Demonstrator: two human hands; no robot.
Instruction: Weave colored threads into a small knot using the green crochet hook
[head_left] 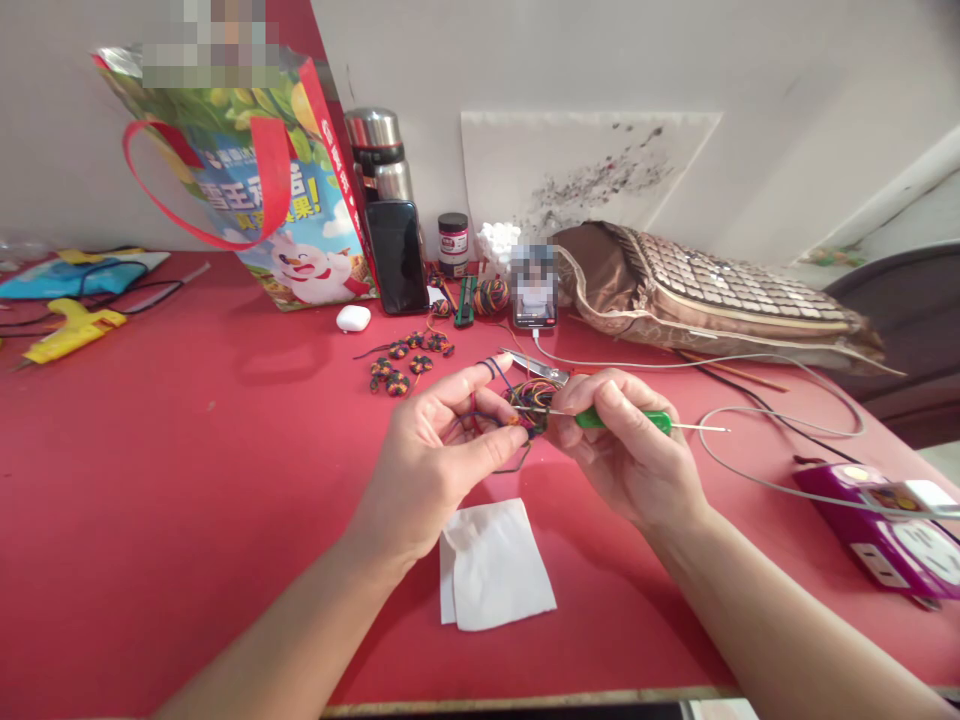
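Above the red table (225, 500), two hands working close together. Left hand (442, 455): thumb and fingers pinched on dark yarn (492, 368), a strand looped round the raised forefinger. Right hand (637, 455): closed round the green handle of a hook (660, 423), metal showing at both ends, one end pointing into the yarn; whether it sits inside a loop, I cannot quite make out. Scissors (544, 370) just behind the hands. Folded napkin (499, 565) on the near side. Leftward, small multicoloured rounds (397, 384) in a cluster. Lit phone (536, 290) upright beyond.
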